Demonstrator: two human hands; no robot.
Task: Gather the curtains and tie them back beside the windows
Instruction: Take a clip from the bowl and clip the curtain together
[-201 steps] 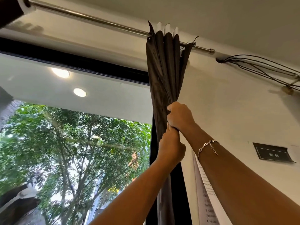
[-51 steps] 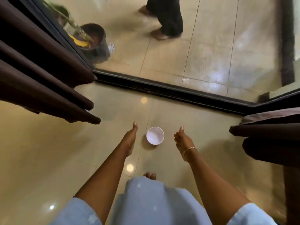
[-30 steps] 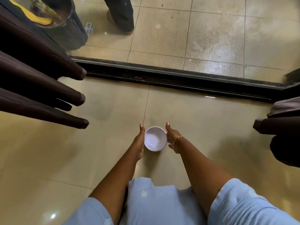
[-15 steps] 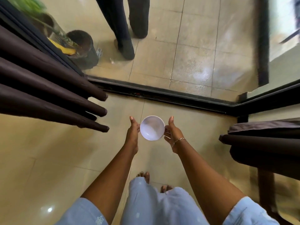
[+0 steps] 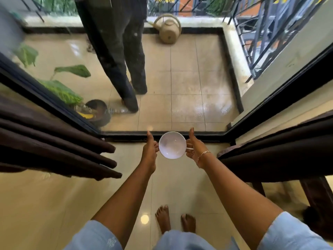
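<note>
A small white bowl (image 5: 172,145) is held level in front of me, above the floor near the window's bottom track. My left hand (image 5: 149,150) grips its left rim and my right hand (image 5: 195,149) grips its right rim, thumbs pointing up. The bowl looks empty. Dark brown curtain folds (image 5: 54,147) hang gathered at the left of the glass. A second gathered dark curtain (image 5: 281,152) hangs at the right. No tie shows on either curtain.
Behind the glass, a person in dark trousers (image 5: 122,56) stands on the balcony tiles. A potted plant (image 5: 98,112) sits at the balcony's left and a beige watering can (image 5: 168,28) at the back. Metal railing (image 5: 270,29) at right. My bare feet (image 5: 174,222) stand on glossy tiles.
Both hands closed on the bowl on the floor and lifted it as I stood up. My view rose, showing more of the balcony.
</note>
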